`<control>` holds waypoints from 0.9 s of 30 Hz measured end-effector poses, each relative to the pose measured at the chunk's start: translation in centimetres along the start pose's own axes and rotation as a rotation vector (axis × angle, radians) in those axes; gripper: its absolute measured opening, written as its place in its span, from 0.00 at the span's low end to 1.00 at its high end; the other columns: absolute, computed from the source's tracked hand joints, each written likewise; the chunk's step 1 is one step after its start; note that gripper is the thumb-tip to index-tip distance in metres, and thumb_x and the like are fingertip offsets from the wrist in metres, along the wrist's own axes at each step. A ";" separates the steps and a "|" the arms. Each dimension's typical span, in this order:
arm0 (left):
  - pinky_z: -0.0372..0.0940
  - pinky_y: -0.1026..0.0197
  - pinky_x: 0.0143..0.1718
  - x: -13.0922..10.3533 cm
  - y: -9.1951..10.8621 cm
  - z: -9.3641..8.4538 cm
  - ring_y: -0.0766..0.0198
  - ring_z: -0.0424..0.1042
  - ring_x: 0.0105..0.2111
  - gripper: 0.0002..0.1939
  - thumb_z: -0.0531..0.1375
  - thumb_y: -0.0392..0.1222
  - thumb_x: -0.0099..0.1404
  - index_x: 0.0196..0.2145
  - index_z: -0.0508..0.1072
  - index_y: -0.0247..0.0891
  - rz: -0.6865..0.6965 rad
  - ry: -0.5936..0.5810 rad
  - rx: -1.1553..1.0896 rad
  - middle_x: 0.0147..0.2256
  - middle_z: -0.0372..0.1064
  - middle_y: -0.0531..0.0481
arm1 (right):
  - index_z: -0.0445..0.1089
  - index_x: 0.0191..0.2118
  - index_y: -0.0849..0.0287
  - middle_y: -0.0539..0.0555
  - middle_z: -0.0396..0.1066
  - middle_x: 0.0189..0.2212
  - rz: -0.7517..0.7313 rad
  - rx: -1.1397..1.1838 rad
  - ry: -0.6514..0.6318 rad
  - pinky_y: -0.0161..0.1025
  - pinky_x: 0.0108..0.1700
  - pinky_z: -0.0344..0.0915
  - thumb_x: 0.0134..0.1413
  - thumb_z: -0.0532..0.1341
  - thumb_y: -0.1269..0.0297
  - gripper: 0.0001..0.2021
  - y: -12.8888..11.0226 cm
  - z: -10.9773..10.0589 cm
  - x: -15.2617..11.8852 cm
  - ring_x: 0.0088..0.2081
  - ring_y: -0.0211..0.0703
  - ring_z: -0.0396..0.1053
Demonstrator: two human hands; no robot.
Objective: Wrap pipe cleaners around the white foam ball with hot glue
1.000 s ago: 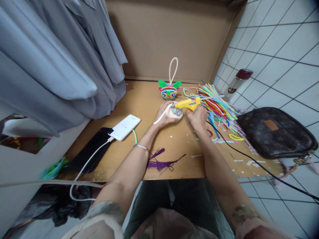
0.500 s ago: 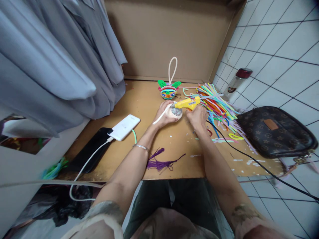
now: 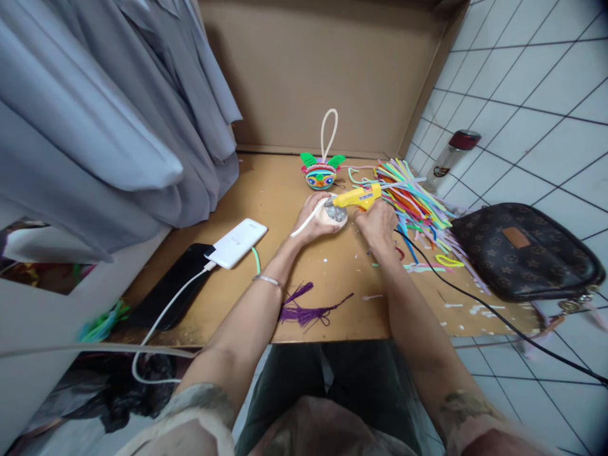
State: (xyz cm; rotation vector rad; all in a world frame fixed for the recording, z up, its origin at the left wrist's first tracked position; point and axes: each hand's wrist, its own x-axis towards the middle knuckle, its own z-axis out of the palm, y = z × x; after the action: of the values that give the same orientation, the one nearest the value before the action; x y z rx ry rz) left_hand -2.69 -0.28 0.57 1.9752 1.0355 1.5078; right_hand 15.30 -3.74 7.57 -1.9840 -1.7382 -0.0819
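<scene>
My left hand [image 3: 313,218] is closed around a small rounded object [image 3: 337,215], whitish at the rim with a grey, shiny middle; its kind is unclear. A white pipe cleaner [image 3: 308,220] slants from it across the hand towards the wrist. My right hand [image 3: 377,221] grips a yellow glue gun [image 3: 358,197], whose nozzle points left and meets the top of the rounded object. Just behind stands a colourful animal-head ornament [image 3: 321,176] with green ears and a white loop. A purple tassel [image 3: 308,311] lies near the table's front edge.
Pipe cleaners of many colours [image 3: 418,196] are heaped on the right. Beyond them are a brown patterned bag [image 3: 527,253] and a red-capped bottle [image 3: 456,152]. A black cable [image 3: 465,294] runs rightward. On the left lie a white power bank [image 3: 238,243] and a black phone-like slab [image 3: 175,294].
</scene>
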 end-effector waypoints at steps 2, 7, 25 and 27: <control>0.65 0.42 0.64 0.0 0.0 0.0 0.45 0.69 0.60 0.41 0.75 0.41 0.43 0.56 0.68 0.44 -0.002 -0.004 0.003 0.58 0.69 0.42 | 0.75 0.54 0.66 0.68 0.80 0.44 0.046 -0.002 0.017 0.46 0.48 0.70 0.60 0.61 0.60 0.21 -0.2 -0.2 -0.1 0.48 0.60 0.78; 0.64 0.42 0.64 0.0 0.0 0.0 0.45 0.68 0.60 0.41 0.75 0.40 0.43 0.55 0.68 0.44 -0.006 -0.004 -0.004 0.58 0.69 0.42 | 0.76 0.51 0.67 0.68 0.80 0.43 0.067 -0.001 0.007 0.47 0.47 0.71 0.59 0.61 0.61 0.18 -0.5 -0.7 -0.3 0.47 0.60 0.79; 0.64 0.41 0.63 0.0 -0.1 -0.1 0.45 0.69 0.60 0.42 0.75 0.41 0.41 0.55 0.68 0.44 -0.023 -0.004 -0.043 0.57 0.69 0.42 | 0.75 0.53 0.66 0.69 0.79 0.44 0.080 -0.010 -0.009 0.48 0.50 0.70 0.57 0.62 0.61 0.21 -0.4 -0.9 -0.1 0.50 0.62 0.77; 0.64 0.41 0.64 0.1 0.0 -0.1 0.45 0.68 0.60 0.42 0.75 0.40 0.41 0.55 0.68 0.44 -0.029 -0.009 -0.046 0.57 0.68 0.42 | 0.76 0.53 0.66 0.69 0.80 0.44 0.079 -0.010 -0.015 0.48 0.50 0.70 0.56 0.63 0.61 0.21 -0.4 -1.0 -0.1 0.50 0.62 0.77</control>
State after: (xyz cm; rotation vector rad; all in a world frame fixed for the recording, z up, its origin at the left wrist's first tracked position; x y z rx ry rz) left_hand -2.81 -0.22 0.63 1.9259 1.0125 1.4925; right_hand 15.19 -4.17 8.52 -2.0633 -1.6692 -0.0499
